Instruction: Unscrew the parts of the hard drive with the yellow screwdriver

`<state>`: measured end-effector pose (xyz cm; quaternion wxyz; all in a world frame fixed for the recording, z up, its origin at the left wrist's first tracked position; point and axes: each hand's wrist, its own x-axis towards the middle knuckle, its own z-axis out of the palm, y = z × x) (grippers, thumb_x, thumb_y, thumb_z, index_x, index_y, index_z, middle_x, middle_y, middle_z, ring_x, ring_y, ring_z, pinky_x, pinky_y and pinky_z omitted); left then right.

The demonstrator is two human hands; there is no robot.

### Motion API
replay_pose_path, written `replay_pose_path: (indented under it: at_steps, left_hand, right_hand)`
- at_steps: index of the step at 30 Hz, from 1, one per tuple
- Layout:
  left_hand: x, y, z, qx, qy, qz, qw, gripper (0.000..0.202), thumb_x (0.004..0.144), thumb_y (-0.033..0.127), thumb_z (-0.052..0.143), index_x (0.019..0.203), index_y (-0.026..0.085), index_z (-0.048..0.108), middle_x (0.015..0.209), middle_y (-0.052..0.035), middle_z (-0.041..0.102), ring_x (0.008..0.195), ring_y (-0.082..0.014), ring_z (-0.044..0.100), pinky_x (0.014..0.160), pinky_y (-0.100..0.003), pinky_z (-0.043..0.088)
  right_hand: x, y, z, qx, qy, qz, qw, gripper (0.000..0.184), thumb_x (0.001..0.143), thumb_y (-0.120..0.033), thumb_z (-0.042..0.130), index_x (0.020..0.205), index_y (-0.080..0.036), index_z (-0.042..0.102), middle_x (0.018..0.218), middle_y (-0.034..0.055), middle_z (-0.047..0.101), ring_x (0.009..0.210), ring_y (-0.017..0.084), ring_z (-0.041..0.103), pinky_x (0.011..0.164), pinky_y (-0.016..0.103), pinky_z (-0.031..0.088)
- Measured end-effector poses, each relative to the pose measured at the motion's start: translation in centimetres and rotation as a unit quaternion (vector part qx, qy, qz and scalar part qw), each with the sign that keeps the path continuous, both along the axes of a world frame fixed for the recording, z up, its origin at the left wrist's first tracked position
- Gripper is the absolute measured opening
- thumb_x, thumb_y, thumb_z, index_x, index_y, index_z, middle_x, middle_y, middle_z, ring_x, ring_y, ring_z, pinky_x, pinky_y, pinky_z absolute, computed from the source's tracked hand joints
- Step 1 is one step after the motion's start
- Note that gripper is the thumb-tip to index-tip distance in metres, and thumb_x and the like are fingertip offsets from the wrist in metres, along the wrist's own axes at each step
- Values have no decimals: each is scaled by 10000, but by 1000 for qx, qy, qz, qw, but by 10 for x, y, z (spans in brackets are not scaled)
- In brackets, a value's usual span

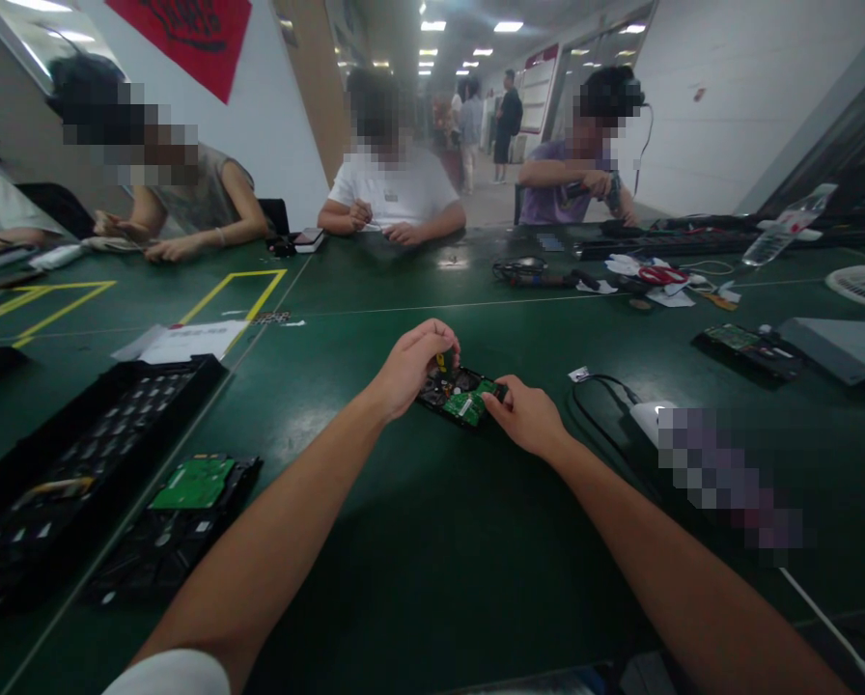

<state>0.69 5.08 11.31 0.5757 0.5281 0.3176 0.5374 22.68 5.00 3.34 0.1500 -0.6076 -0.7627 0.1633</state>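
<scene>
A black hard drive [461, 394] with a green circuit board lies flat on the dark green table [418, 541] in front of me. My left hand [412, 365] is closed over its far left corner, fingers pinched round a small yellow-tipped tool that stands on the drive. My right hand [525, 415] is closed on the drive's right edge and steadies it.
At my left lie a second hard drive [186, 512] and a long black tray [77, 463]. A black cable and white adapter [650, 415] lie at my right, with more drives [751, 347] beyond. Three other people sit working across the table.
</scene>
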Motion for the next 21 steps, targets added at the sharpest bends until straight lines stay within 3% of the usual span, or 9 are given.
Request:
replay_pose_path:
  at_steps: [3, 6, 13, 17, 21]
  left_hand:
    - [-3, 2, 1, 9, 39, 25, 999, 86, 815, 257, 629, 805, 172, 635, 776, -20, 615, 731, -153, 578, 727, -291, 464]
    - [-4, 3, 0, 11, 42, 3, 999, 132, 851, 290, 596, 860, 172, 653, 771, -36, 643, 721, -167, 598, 717, -303, 473]
    - [2, -1, -1, -11, -6, -10, 1000, 132, 880, 320, 595, 905, 202, 541, 717, -26, 678, 662, -181, 629, 714, -332, 501]
    - [3, -2, -1, -16, -21, -23, 999, 130, 885, 311, 600, 882, 203, 528, 771, -29, 694, 725, -182, 642, 767, -346, 507]
    - [-2, 2, 0, 19, 33, 25, 999, 104, 855, 278, 629, 838, 176, 626, 867, -44, 690, 811, -167, 627, 821, -318, 489]
  right_hand:
    - [-1, 0, -1, 8, -9, -4, 1000, 431, 1022, -539, 501, 1278, -208, 607, 895, 55, 740, 754, 212, 673, 576, 289, 353]
    - [-1, 0, 0, 11, -12, -6, 1000, 430, 1022, -536, 499, 1279, -208, 608, 907, 58, 742, 769, 214, 678, 587, 286, 362]
    - [1, 1, -3, 15, -9, -2, 1000, 444, 1024, -553, 490, 1271, -203, 607, 882, 54, 737, 741, 205, 670, 571, 281, 350]
    - [1, 1, -4, 17, -2, 1, 1000, 442, 1023, -547, 492, 1274, -201, 603, 860, 47, 732, 719, 201, 660, 560, 284, 341]
    - [0, -1, 0, 14, 2, -1, 1000, 429, 1024, -535, 497, 1272, -201, 601, 857, 44, 734, 724, 199, 664, 559, 282, 337]
